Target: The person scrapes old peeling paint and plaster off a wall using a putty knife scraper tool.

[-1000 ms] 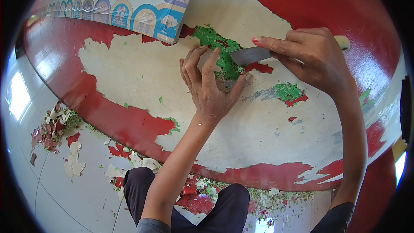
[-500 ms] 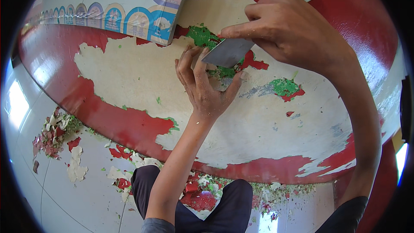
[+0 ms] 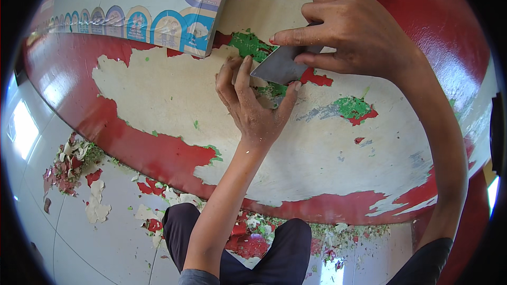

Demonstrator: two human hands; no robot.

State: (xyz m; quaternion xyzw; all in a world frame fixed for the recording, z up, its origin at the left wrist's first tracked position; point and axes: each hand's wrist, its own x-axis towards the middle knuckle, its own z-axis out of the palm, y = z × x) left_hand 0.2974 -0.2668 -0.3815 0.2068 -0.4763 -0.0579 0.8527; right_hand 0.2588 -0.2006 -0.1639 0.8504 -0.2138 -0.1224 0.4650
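Observation:
My right hand (image 3: 346,29) is closed round a scraper (image 3: 280,65) with a grey metal blade and a pale handle sticking out behind the hand. Its index finger and thumb lie along the blade. The blade's edge rests by a patch of green paint (image 3: 248,45) on a large curved surface (image 3: 158,87), where red paint has peeled to cream. My left hand (image 3: 256,111) is open on that surface, fingers spread about the blade's edge. Its fingertips are near one corner and its thumb near the other; whether they touch the metal I cannot tell.
A board with printed coloured arches (image 3: 140,24) covers the far left of the surface. Red, cream and green paint flakes (image 3: 71,161) lie in a heap and scattered on the white tiled floor (image 3: 124,237). My dark-trousered knees (image 3: 285,248) are close to the surface's near edge.
The blade has shifted slightly right. My right thumb now shows stretched along the blade, and its fingers have lifted a little. My left hand stays nearly in place, its thumb slightly higher.

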